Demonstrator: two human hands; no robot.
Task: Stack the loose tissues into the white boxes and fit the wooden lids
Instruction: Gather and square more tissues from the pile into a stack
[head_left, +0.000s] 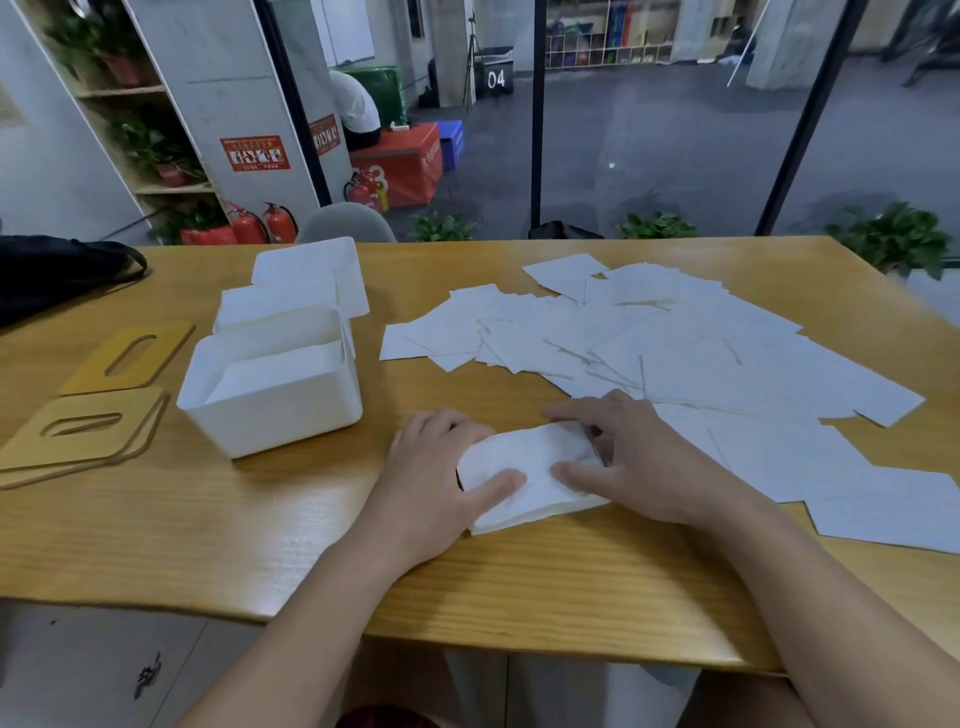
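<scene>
1 head view looks forward and down, close over the table (156, 545).

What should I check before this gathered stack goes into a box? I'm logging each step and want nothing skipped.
1. Stack held by both hands: ok. The left hand and right hand grip the tissue stack at its two ends.
2. Stack edges squared: not ok; the top sheet bulges and the near edge runs askew.
3. Nearest white box open on top: ok, no lid on it.
4. Room left in that box: ok; tissues lie inside, well below the rim.
5. Wooden lids within reach: ok, lying flat left of the boxes.
6. Loose tissues all gathered: not ok, many still spread on the table.
</scene>
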